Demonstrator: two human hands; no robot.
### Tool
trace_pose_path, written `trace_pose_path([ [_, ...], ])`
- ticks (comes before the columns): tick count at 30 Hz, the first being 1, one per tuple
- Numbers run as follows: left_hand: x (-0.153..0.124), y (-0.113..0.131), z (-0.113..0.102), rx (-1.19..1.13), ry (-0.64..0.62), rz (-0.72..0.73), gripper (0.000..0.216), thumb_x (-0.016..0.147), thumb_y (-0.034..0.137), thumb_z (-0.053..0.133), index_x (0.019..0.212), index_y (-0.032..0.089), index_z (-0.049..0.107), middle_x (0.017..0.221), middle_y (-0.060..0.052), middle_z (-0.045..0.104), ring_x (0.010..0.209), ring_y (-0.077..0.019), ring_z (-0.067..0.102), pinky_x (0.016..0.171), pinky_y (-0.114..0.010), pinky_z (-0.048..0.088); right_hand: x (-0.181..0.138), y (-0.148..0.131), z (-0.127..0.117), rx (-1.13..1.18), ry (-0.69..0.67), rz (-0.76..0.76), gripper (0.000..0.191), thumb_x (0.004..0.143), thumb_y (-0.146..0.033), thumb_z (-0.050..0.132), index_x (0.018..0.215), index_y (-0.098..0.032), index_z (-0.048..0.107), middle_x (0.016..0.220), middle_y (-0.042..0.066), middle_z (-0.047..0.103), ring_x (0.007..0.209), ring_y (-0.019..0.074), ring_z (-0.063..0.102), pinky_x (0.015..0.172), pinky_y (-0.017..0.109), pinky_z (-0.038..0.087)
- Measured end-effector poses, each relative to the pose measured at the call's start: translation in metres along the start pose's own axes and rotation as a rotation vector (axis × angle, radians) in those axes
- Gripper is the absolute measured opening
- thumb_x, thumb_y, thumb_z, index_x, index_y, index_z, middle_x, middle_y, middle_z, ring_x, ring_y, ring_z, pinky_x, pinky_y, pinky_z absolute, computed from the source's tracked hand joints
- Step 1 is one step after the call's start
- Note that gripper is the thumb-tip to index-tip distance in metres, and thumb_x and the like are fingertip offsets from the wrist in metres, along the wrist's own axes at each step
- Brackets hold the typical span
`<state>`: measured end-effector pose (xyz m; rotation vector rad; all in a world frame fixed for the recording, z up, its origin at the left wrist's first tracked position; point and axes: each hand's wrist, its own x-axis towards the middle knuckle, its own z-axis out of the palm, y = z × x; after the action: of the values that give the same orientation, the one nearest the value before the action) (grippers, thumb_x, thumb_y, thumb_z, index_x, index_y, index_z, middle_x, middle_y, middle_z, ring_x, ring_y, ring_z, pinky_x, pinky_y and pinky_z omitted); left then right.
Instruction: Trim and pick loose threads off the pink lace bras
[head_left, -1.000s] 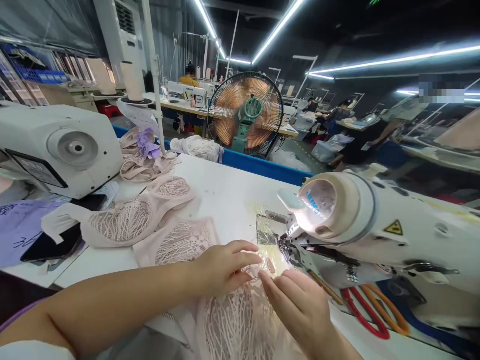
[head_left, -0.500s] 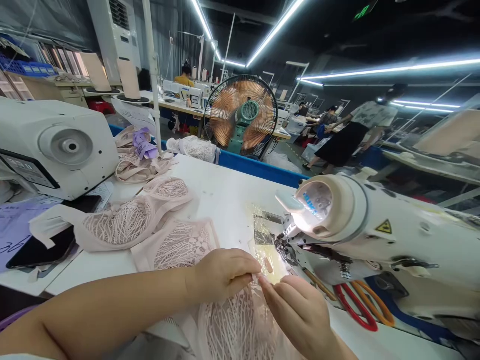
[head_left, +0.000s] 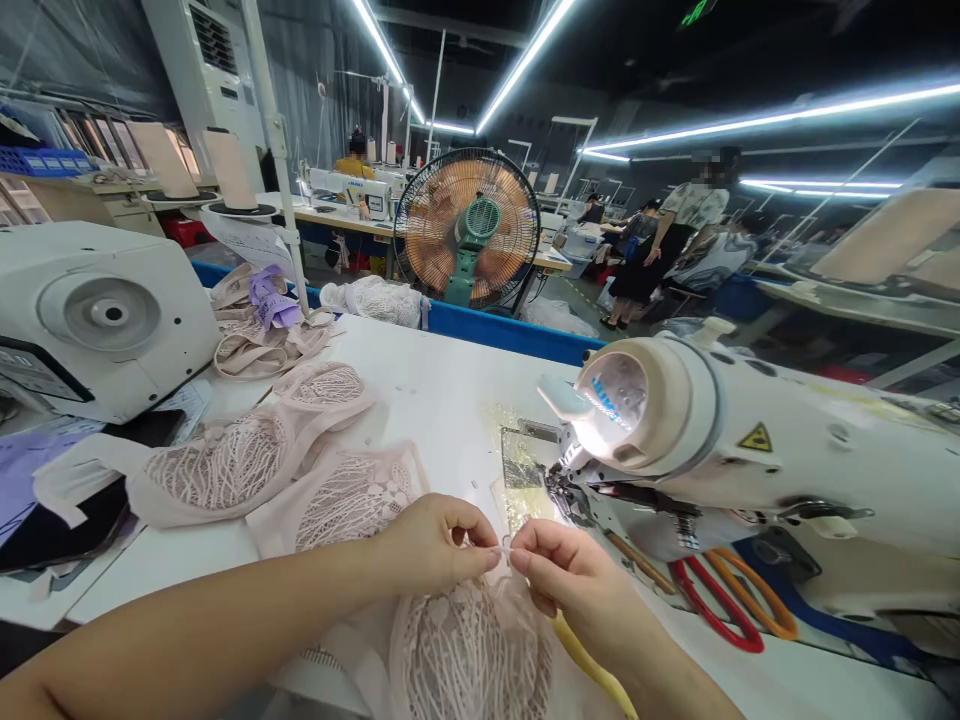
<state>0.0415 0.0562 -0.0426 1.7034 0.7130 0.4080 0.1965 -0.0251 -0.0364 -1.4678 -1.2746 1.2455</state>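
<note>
My left hand [head_left: 442, 545] and my right hand [head_left: 566, 570] meet fingertip to fingertip, both pinched on a small pale piece [head_left: 506, 549], too small to make out exactly. Below them a pale pink lace bra [head_left: 469, 655] hangs over the table's near edge. A curved yellow handle [head_left: 592, 665] shows under my right hand; whether the hand grips it I cannot tell. Beyond my fingertips is the metal plate of a sewing machine [head_left: 660, 410], with its lamp lit. Another lace bra [head_left: 225, 465] lies to the left of my hands.
Red-handled scissors [head_left: 720, 605] and an orange handle [head_left: 757, 595] lie beneath the machine arm. A second machine [head_left: 112, 320] stands at left, near a dark phone [head_left: 67, 525]. Beige straps [head_left: 255, 345] are heaped behind it. A large fan [head_left: 469, 230] stands past the table; people work farther back.
My right hand has turned and its fingers have curled, and the yellow handle now shows beneath it. My hands remain together over the bra. The view has shifted slightly; a standing person has straightened up.
</note>
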Motion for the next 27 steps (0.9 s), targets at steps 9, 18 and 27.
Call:
trace_pose_path([
  [9,0.006,-0.007,-0.001,-0.335,-0.094,-0.233,0.017,0.07,0.032,0.058,0.071,0.015,0.058,0.06,0.001,0.06,0.037,-0.0038,0.034,0.036,-0.018,0.025,0.008,0.015,0.006,0.245,0.055,0.148,0.025,0.072,-0.038,0.053,0.061,-0.019,0.042,0.048,-0.009,0.024,0.045,0.0069,0.02,0.042,0.02,0.02],
  [18,0.014,-0.013,0.001,-0.343,-0.047,-0.245,0.019,0.069,0.03,0.061,0.066,0.012,0.058,0.056,0.0,0.06,0.038,-0.0033,0.033,0.039,-0.019,0.022,0.008,0.021,-0.001,-0.01,0.21,0.046,0.029,0.079,-0.038,0.053,0.06,-0.018,0.043,0.054,-0.006,0.034,0.05,0.0094,0.029,0.045,0.022,0.023],
  [27,0.015,-0.007,0.0,-0.404,0.0,-0.286,0.019,0.065,0.029,0.064,0.066,0.011,0.057,0.053,0.002,0.055,0.038,-0.0022,0.032,0.04,-0.018,0.02,0.012,0.021,-0.007,-0.073,0.226,-0.011,0.027,0.083,-0.036,0.045,0.061,-0.019,0.043,0.053,-0.006,0.037,0.049,0.01,0.036,0.045,0.022,0.028],
])
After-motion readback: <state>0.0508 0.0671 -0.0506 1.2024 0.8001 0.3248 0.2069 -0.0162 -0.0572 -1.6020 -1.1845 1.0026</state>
